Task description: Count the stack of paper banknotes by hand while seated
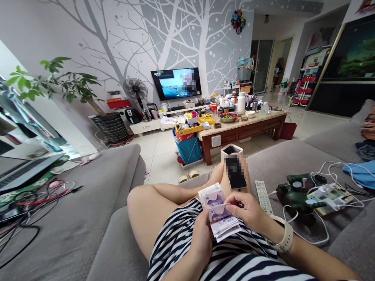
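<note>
I sit on a grey sofa (88, 218) with my legs crossed. My left hand (202, 234) is closed round the lower end of a stack of purple banknotes (215, 207). The fingers of my right hand (249, 210) pinch the top note near its right edge, and that wrist wears a pale watch (285, 236). A black phone (236, 171) rests on my right leg just beyond the notes.
A white remote (263, 195), a dark green toy (295, 195) and a power strip with white cables (328, 191) lie on the sofa at right. A laptop (23, 171) and wires sit at left. Ahead stand a cluttered coffee table (243, 125), a television (175, 82) and a fan (135, 90).
</note>
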The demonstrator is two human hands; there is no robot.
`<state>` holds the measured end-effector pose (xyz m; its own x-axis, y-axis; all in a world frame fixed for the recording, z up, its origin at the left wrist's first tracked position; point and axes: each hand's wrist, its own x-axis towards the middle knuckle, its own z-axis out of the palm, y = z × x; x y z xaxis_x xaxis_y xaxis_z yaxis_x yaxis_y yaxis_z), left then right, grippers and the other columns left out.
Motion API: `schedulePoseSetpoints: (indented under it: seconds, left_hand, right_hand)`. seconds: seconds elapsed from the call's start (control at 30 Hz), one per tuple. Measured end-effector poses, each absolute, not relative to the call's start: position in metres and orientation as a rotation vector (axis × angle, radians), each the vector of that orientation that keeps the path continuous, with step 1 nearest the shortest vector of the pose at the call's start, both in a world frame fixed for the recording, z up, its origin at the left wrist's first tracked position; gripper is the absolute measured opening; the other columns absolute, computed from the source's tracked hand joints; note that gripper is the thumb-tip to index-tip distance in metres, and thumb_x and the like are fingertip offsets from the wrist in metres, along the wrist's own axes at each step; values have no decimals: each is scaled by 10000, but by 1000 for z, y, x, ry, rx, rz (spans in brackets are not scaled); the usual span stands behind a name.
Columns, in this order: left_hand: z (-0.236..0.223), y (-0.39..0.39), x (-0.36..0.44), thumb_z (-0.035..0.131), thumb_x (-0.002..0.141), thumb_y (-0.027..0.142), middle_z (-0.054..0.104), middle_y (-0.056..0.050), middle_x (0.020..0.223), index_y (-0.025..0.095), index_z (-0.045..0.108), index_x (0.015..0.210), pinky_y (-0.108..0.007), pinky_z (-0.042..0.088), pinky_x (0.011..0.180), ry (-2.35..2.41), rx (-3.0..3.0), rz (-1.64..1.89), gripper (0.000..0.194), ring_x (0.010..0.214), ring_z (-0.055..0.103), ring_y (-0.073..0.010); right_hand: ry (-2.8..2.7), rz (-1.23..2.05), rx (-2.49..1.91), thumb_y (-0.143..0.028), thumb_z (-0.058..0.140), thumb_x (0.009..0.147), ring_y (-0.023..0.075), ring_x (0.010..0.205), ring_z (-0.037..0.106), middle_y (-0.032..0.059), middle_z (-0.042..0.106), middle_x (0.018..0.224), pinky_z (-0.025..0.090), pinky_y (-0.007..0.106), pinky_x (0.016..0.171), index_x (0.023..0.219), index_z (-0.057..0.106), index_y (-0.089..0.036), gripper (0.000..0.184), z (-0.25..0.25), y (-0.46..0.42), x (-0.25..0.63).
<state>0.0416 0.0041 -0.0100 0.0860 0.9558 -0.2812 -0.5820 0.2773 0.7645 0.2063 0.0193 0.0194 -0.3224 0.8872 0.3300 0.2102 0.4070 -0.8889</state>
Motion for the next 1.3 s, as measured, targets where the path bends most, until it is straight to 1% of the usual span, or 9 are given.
schedulePoseSetpoints:
  seconds: [0.13,0.3,0.4,0.5,0.67,0.83,1.0,1.2,1.3]
  left_hand:
    - [-12,5,42,655,762,323,774,-69,854,135,756,857,-370,527,803,866,542,1240,234,869,689,-279]
    - [-12,6,42,687,756,425,775,-101,899,115,752,903,-399,523,827,834,499,1240,349,889,693,-302]
    - [-13,6,41,704,744,427,777,-105,918,117,752,901,-410,522,845,829,493,1245,351,909,694,-312]
    - [-12,6,41,700,749,413,777,-115,932,111,751,906,-413,518,868,837,488,1244,345,935,695,-317]
    - [-7,4,42,689,741,399,770,-167,917,54,742,940,-427,526,861,844,526,1206,401,906,708,-330]
    - [0,-1,40,692,747,391,776,-127,870,91,732,914,-406,549,776,981,561,1209,345,819,717,-292]
    - [4,-3,42,730,705,343,759,-114,716,95,723,823,-423,541,777,912,577,1195,275,797,720,-324]
    - [3,1,44,768,662,256,772,-109,791,104,721,872,-419,528,833,857,512,1236,263,864,721,-323]
    - [1,1,44,759,686,286,771,-109,773,98,730,892,-419,529,834,868,519,1234,281,872,719,-325]
  right_hand:
    - [-1761,972,-965,-414,598,899,147,625,531,12,635,679,386,253,580,801,675,-159,283,19,19,206]
    - [-1774,949,-942,-424,586,912,147,628,542,13,637,677,390,255,596,759,655,-160,313,18,19,207]
    - [-1795,930,-919,-445,558,929,150,641,551,14,632,680,392,258,613,748,644,-163,346,18,19,208]
    - [-1802,927,-885,-473,525,944,148,641,543,12,617,665,387,259,621,717,633,-165,397,19,18,208]
    - [-1815,1099,-815,-518,422,974,130,566,493,14,598,611,361,254,572,636,623,-161,531,16,20,208]
    - [-1658,1057,-1067,-527,611,859,115,536,398,-39,447,539,302,244,526,578,485,-177,465,2,33,209]
    - [-1626,1058,-1112,-488,607,858,126,565,419,-35,456,565,316,248,543,606,488,-179,416,-3,39,209]
    - [-1620,1038,-1114,-410,594,866,130,571,416,-30,466,570,317,256,549,607,488,-179,363,-1,37,207]
    - [-1598,1058,-1103,-403,597,860,131,580,417,-32,460,589,321,257,552,628,491,-179,339,-1,37,206]
